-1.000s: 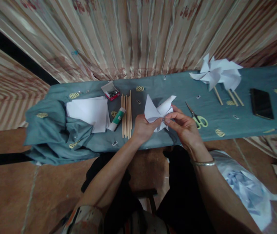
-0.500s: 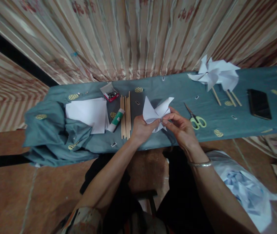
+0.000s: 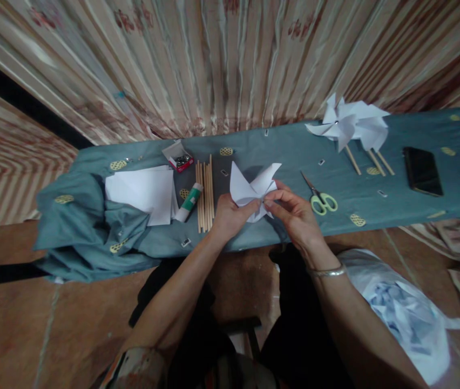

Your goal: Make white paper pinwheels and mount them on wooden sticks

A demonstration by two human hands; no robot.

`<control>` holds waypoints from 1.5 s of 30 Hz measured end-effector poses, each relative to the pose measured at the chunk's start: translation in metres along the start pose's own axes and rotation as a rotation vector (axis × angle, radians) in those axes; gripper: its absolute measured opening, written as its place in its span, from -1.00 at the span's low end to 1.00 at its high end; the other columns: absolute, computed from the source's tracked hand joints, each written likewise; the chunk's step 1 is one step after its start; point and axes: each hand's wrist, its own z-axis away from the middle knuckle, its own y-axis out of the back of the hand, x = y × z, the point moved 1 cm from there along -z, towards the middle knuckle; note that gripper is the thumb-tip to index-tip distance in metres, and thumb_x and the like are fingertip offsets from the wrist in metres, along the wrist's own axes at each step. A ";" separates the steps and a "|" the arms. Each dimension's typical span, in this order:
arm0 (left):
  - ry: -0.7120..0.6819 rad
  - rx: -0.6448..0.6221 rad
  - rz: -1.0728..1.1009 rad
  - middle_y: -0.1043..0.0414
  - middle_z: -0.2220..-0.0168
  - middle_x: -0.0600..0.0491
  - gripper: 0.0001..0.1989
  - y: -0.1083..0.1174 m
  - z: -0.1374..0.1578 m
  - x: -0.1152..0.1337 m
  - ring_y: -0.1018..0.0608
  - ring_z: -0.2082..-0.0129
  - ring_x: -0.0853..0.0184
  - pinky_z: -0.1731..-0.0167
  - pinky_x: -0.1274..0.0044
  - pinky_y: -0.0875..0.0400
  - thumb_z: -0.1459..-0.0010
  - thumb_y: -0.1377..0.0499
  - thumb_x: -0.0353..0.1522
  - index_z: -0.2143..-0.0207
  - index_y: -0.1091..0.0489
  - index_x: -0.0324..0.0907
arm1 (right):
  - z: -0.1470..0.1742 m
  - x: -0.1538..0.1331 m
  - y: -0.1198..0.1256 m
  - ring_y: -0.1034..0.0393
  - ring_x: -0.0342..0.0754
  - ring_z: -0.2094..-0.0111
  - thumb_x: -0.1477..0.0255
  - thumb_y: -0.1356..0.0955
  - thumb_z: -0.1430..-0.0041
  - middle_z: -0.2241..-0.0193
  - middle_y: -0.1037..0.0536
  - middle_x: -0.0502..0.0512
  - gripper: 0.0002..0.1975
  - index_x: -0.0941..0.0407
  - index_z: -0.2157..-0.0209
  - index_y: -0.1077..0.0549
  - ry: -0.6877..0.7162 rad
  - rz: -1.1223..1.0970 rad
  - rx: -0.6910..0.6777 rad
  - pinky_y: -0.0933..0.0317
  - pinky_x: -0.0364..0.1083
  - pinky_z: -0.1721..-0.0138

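Above the cloth near the table's front edge I hold a white paper pinwheel (image 3: pixel 250 186), its blades folded in toward the middle. My left hand (image 3: pixel 232 216) is closed on its left side, the thumb pressed close to the centre. My right hand (image 3: pixel 295 213) pinches at the centre from the right, with a small dark spot beside its fingertips; what that spot is, I cannot make out. To the left lie several wooden sticks (image 3: pixel 205 194) and a green and white glue stick (image 3: pixel 190 202). Scissors with light green handles (image 3: pixel 323 202) rest to the right.
A stack of white paper (image 3: pixel 141 192) and an open small box of metal pins (image 3: pixel 181 159) lie at the left. Finished pinwheels on sticks (image 3: pixel 349 124) and a black phone (image 3: pixel 423 171) are at the right. A plastic bag of paper (image 3: pixel 404 313) stands on the floor.
The whole view has shifted slightly, so the table things appear a little further left. Both hands keep hold of the pinwheel, with the right fingers still at its centre.
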 end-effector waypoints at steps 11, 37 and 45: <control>-0.023 -0.041 0.017 -0.56 0.47 0.01 -0.68 0.004 0.001 0.003 -0.54 0.46 0.31 0.45 0.54 -0.43 0.23 -0.41 -0.24 0.46 -0.51 -0.29 | 0.001 -0.002 0.000 -0.18 0.15 -0.21 0.30 -0.50 0.06 -0.10 -0.43 0.03 -0.87 0.00 0.42 -0.57 0.009 -0.022 -0.001 0.08 0.21 -0.26; 0.010 -0.027 0.069 -0.59 0.42 -0.01 -0.74 0.003 0.004 0.008 -0.58 0.41 0.28 0.37 0.50 -0.48 0.21 -0.38 -0.31 0.41 -0.54 -0.25 | -0.001 -0.003 -0.003 -0.38 0.09 -0.05 0.30 -0.56 0.21 -0.02 -0.48 0.10 -0.37 0.00 0.03 -0.40 0.032 -0.120 0.076 -0.26 0.13 -0.11; 0.078 -0.049 0.048 -0.58 0.43 -0.03 -0.72 0.005 0.005 0.010 -0.58 0.39 0.22 0.37 0.47 -0.47 0.24 -0.41 -0.30 0.43 -0.53 -0.26 | 0.003 -0.015 0.000 -0.52 0.04 0.20 0.36 -0.57 0.23 0.18 -0.62 0.03 -0.42 0.01 0.08 -0.47 -0.084 -0.165 0.008 -0.39 0.08 0.08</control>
